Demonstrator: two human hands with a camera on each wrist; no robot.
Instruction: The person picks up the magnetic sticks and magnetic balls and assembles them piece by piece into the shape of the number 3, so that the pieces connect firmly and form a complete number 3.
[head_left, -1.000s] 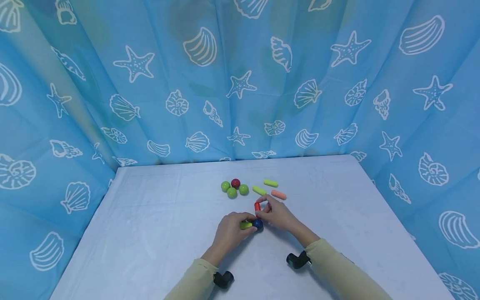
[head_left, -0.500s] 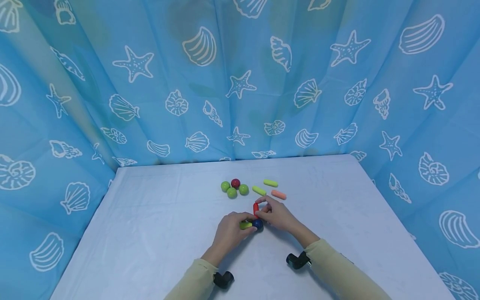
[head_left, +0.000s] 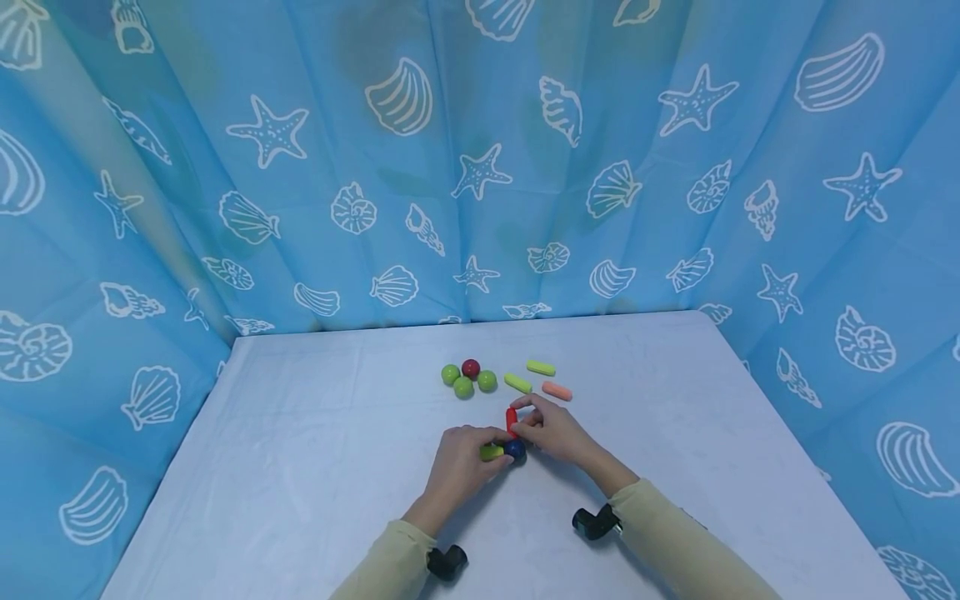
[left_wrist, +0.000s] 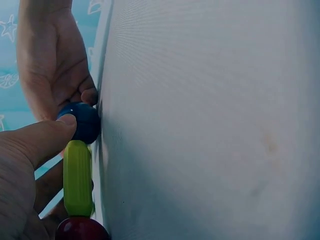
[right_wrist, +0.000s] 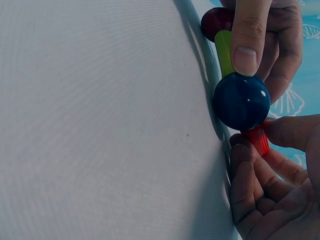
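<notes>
My left hand (head_left: 459, 462) pinches a blue ball (right_wrist: 242, 101), thumb on its surface. A yellow-green ridged stick (left_wrist: 77, 180) runs from that ball to a dark red ball (left_wrist: 82, 231), both under my left palm in the head view. My right hand (head_left: 557, 431) grips a short red stick (head_left: 512, 422) between thumb and fingers. In the right wrist view, the red stick's end meets the blue ball on the side away from the yellow-green stick; the ball hides the contact point.
Beyond the hands lie several green balls (head_left: 463, 387) around a dark red one (head_left: 470, 368). To their right are two yellow-green sticks (head_left: 540, 367) and an orange stick (head_left: 557, 390). A white cloth covers the table (head_left: 322, 433); a blue shell-print curtain (head_left: 480, 208) surrounds it.
The red stick has shifted slightly left in my right fingers' grip, above the blue ball. My left hand stays in place with the joined pieces.
</notes>
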